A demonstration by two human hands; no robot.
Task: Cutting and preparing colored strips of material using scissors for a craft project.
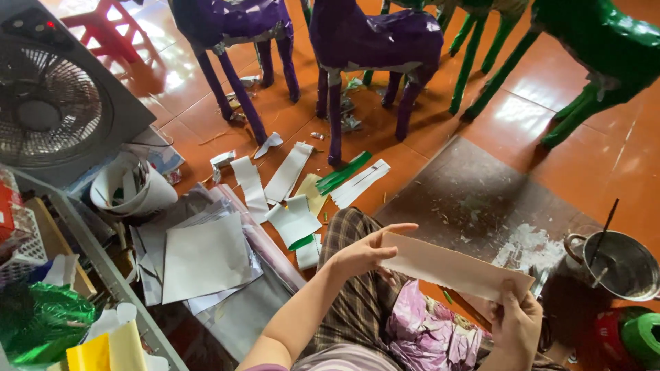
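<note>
Both hands hold one long pale paper strip (450, 269) above the person's lap, over plaid trousers (354, 295). The left hand (363, 252) pinches the strip's upper-left end, thumb below and fingers (395, 228) stretched along its top edge. The right hand (515, 321) grips the lower-right end, fingers closed on the strip's corner. The strip runs slanted from upper left to lower right between them.

Crumpled pink-purple foil (430, 333) lies in the lap just under the strip. On the orange tiled floor (550, 89) ahead lie scattered white strips (289, 172), a green strip (342, 173) and larger grey sheets (206, 257). Beyond them stand animal figures on thin legs: two wrapped in purple (375, 38) and green ones (605, 41) to the right. A grey box fan (51, 103) stands at the far left, with a white roll (127, 189) beside it. A metal pot (622, 264) with a stick in it sits at the right, near a dark mat (467, 199) flecked with scraps. Green foil (38, 319) and yellow sheets (106, 350) sit at lower left.
</note>
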